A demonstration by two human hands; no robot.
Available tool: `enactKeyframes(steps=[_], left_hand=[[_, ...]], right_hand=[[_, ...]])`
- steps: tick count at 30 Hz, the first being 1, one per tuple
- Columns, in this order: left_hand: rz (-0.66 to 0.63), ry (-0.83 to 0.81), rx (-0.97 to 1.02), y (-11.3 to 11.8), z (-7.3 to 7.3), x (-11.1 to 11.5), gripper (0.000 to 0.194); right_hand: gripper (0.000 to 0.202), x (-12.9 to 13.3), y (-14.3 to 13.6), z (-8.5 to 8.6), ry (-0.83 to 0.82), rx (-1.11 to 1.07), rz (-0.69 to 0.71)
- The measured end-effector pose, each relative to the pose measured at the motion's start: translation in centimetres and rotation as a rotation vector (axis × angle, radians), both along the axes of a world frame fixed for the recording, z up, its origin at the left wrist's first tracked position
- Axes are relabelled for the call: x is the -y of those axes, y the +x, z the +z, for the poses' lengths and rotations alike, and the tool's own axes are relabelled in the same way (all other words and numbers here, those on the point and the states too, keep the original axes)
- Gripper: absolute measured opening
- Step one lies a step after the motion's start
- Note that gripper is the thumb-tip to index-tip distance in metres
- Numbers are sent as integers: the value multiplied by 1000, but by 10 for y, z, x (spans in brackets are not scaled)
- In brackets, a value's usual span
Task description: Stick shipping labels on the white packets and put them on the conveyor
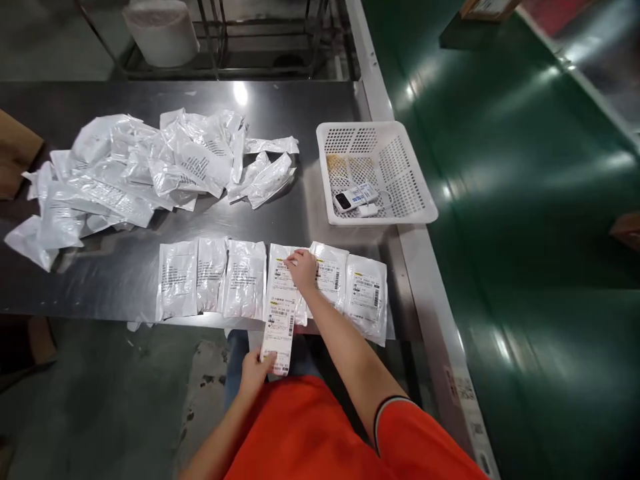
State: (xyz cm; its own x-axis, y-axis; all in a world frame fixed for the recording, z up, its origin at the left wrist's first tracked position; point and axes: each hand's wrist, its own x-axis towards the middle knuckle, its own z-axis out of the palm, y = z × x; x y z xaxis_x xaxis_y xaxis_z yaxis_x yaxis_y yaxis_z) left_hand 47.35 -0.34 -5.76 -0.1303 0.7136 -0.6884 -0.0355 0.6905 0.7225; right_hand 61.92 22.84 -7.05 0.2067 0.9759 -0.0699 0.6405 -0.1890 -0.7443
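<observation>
My left hand (257, 368) grips the lower end of a strip of printed shipping labels (279, 333) in front of my body. The strip reaches up over the table edge onto a white plastic mailer bag. My right hand (303, 270) is closed in a pinch at the upper part of a shipping label (281, 283) on that bag; its fingers cover part of the print. To the right lie two labelled mailer bags (367, 297), one partly behind my right wrist. On the left, three mailer bags (244, 280) with plain printed text lie in the same row.
A heap of white mailer bags (135, 170) covers the back left of the metal table (280, 230). A white perforated basket (425, 210) holds a small white handheld device (356, 197). Right of the table runs a green conveyor belt (505, 253); a cardboard box (15, 150) stands far left.
</observation>
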Motion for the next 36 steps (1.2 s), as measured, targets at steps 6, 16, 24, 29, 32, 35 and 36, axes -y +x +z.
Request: enactKeyframes(steps=[6, 16, 24, 29, 32, 35, 36], left_hand=[[-284, 54, -73, -37, 30, 49, 33], [-211, 211, -21, -80, 70, -24, 37], [-491, 159, 295, -129, 65, -36, 45], [-496, 168, 247, -148, 57, -49, 58], [-291, 263, 142, -149, 60, -74, 76], [-203, 230, 212, -137, 64, -101, 43], [-184, 209, 234, -131, 64, -107, 38]], right_hand=[[56, 38, -19, -8, 102, 408, 260], [52, 57, -17, -13, -12, 401, 507], [36, 99, -81, 54, -56, -439, 251], [23, 119, -110, 86, -146, -527, 75], [22, 130, -116, 97, -104, -461, 113], [23, 130, -120, 97, -58, -376, 144], [22, 125, -121, 94, -46, -355, 144]])
